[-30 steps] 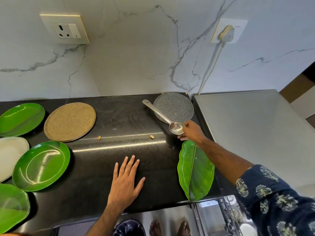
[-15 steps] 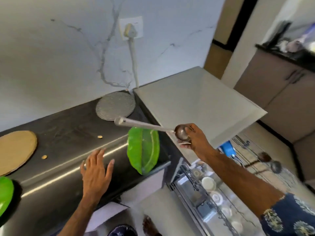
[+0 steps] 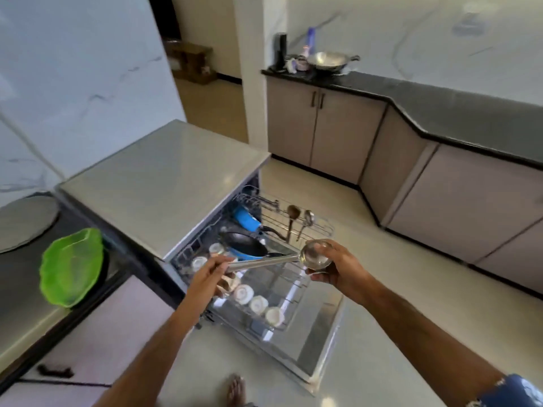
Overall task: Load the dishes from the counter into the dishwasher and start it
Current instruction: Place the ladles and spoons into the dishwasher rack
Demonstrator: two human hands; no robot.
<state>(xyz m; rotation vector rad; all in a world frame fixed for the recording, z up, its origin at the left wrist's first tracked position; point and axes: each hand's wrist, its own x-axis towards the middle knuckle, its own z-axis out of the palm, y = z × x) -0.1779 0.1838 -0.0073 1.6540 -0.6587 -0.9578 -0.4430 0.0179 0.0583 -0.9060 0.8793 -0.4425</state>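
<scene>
A steel ladle (image 3: 266, 260) is held level above the open dishwasher (image 3: 164, 183). My right hand (image 3: 333, 267) grips its bowl end, and my left hand (image 3: 210, 274) pinches the handle end. Below them the pulled-out rack (image 3: 293, 284) holds several white cups, a black pan (image 3: 242, 245) and a blue pan (image 3: 245, 220). Two spoons (image 3: 299, 220) lie on the upper wire rack. The dishwasher door (image 3: 320, 342) lies open flat. A green leaf-shaped plate (image 3: 72, 267) sits on the black counter (image 3: 17, 286) at the left.
A grey round mat (image 3: 26, 221) lies on the counter behind the green plate. Across the floor stands another black counter (image 3: 440, 98) with a steel wok (image 3: 327, 61) and bottles, above beige cabinets. My bare foot (image 3: 236, 389) is on the floor by the door.
The view swung right from the counter to the dishwasher. The ladle came off the counter in my right hand, and my left hand left the counter and took the handle end.
</scene>
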